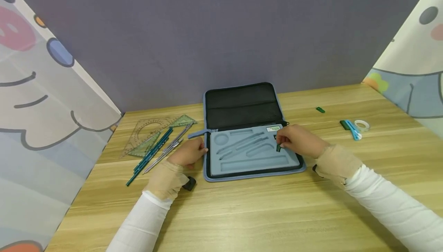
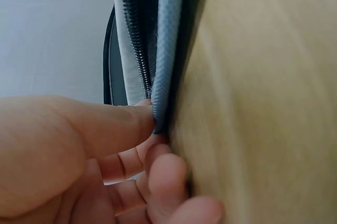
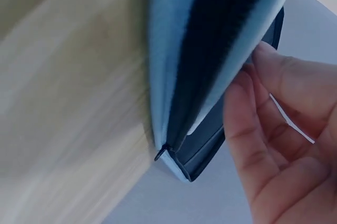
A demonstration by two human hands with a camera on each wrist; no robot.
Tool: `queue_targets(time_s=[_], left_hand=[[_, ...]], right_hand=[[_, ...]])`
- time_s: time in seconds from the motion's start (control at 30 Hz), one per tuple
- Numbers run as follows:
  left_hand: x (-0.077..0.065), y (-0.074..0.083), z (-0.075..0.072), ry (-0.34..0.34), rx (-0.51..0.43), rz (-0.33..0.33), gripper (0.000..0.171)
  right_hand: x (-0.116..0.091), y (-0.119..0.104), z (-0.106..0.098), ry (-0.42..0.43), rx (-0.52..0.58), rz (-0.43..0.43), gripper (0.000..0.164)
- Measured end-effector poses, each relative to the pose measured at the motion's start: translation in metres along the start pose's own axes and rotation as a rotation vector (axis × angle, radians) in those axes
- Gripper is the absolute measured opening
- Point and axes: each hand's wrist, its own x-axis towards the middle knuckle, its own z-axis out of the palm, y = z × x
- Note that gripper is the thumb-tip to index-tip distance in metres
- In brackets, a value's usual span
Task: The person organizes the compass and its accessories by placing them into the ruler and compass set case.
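An unzipped pencil case (image 1: 241, 105) lies flat, its black-lined lid raised at the back and a light blue moulded tray (image 1: 254, 163) in its base. In the left wrist view, the thumb and fingers of my left hand (image 1: 189, 152) pinch the blue fabric edge (image 2: 167, 50) beside the zip. My right hand (image 1: 300, 140) is over the tray's right side, thumb and fingertips together on a small dark green piece (image 1: 278, 148). That piece is hidden behind the fingers in the right wrist view.
Left of the case lie clear set squares (image 1: 143, 146), a protractor (image 1: 150, 127), dark green pencils (image 1: 152, 154) and metal compasses (image 1: 169, 149). To the right are a green piece (image 1: 320, 110), a dark green block (image 1: 344, 125), a light blue item (image 1: 353, 131) and a tape roll (image 1: 363, 124).
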Motion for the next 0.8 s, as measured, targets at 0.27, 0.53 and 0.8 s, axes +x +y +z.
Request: queue_targets(time_s=[0.27, 0.53, 0.8], left_hand=[[-0.001, 0.001, 0.000, 0.001, -0.001, -0.011, 0.017], [0.001, 0.000, 0.000, -0.001, -0.002, -0.015, 0.018], [0.000, 0.000, -0.001, -0.002, -0.008, -0.020, 0.018]], right_hand=[[0.000, -0.004, -0.001, -0.004, 0.019, -0.004, 0.019], [-0.011, 0.011, -0.010, 0.018, 0.073, 0.077, 0.007], [-0.039, 0.038, -0.015, 0.117, 0.013, 0.179, 0.006]])
